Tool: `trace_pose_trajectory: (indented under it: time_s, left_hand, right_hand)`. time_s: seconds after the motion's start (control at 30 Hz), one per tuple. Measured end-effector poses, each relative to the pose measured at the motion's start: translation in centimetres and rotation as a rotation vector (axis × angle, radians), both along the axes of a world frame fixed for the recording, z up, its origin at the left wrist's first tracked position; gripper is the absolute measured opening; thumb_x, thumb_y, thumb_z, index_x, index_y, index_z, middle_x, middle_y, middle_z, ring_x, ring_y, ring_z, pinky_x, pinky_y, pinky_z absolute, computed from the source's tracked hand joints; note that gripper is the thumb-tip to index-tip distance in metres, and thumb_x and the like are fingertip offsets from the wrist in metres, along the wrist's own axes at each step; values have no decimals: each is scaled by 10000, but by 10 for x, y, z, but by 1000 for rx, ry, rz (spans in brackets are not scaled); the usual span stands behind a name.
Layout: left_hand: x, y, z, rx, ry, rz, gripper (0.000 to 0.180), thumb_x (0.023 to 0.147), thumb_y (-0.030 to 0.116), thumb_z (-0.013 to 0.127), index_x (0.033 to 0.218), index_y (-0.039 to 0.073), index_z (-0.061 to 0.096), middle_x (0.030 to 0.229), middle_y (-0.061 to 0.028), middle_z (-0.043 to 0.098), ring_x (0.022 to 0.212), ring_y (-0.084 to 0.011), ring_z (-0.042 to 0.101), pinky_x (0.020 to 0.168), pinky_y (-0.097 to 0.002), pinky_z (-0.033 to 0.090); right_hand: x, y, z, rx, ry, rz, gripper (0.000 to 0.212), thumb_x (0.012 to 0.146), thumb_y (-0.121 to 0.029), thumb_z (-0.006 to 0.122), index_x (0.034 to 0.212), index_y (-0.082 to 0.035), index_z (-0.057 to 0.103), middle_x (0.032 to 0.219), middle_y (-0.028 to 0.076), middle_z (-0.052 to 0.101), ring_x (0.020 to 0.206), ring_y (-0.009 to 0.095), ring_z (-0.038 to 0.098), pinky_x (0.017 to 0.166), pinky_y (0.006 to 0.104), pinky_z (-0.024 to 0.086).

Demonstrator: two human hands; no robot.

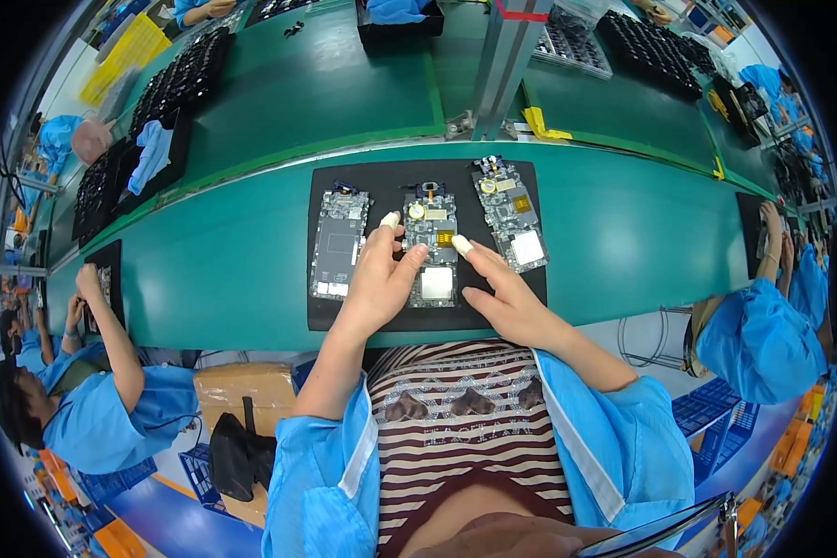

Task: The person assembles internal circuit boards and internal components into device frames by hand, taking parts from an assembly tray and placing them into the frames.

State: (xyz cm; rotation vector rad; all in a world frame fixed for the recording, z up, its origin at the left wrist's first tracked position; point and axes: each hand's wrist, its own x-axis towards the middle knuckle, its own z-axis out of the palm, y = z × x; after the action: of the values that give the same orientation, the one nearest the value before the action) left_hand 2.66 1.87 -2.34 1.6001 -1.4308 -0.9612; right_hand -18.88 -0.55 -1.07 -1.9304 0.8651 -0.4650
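Head view, looking down on a green work surface (642,232). Lying on it, directly ahead of the torso: a black mat (381,316) carrying three circuit boards side by side.

Middle circuit board (432,251): flat on the mat, long axis running away from the body, positioned directly between the two hands. Near its lower end, a pale square patch (436,282); near its upper end, a round yellowish component (417,211).

Left hand (379,279): resting over the left edge of the middle board, fingers loosely extended rather than curled shut, white cot on the index fingertip (390,220) close beside the round component. Thumb laid against the board's left side. No closed grasp visible; contact only.

Right hand (504,293): spread open just right of the middle board, white-capped index fingertip (461,245) touching the board's right edge near an orange flex piece (445,238). Remaining fingers splayed on the mat. Nothing held.

Left circuit board (338,246): just beside the left hand, untouched. Right circuit board (511,216): angled, beyond the right hand, untouched.

Further out: black trays (181,79) on the far bench; blue-sleeved co-workers at left (112,409) and right (763,335) edges, well apart.
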Motion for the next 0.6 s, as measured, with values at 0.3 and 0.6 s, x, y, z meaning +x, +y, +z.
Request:
trace_pose_trajectory:
  time_s: [0.3, 0.6]
  left_hand:
    - [-10, 10, 14, 2, -221, -65, 660, 908, 269, 616, 1361, -102, 311, 1252, -261, 472, 1077, -276, 504, 833, -344, 494]
    - [3, 2, 17, 36, 13, 11, 797, 862, 378, 651, 1339, -153, 295, 1129, -318, 575, 1026, -401, 596, 868, -410, 476]
  right_hand:
    - [17, 1, 10, 765, -711, -369, 660, 863, 14, 478, 1465, -32, 210, 1489, 122, 262, 1338, 247, 347, 957, 285, 363]
    - [29, -14, 22, 939, -814, -180, 650, 869, -148, 505, 1452, -27, 245, 1446, 132, 391, 1294, 187, 380, 921, 281, 320]
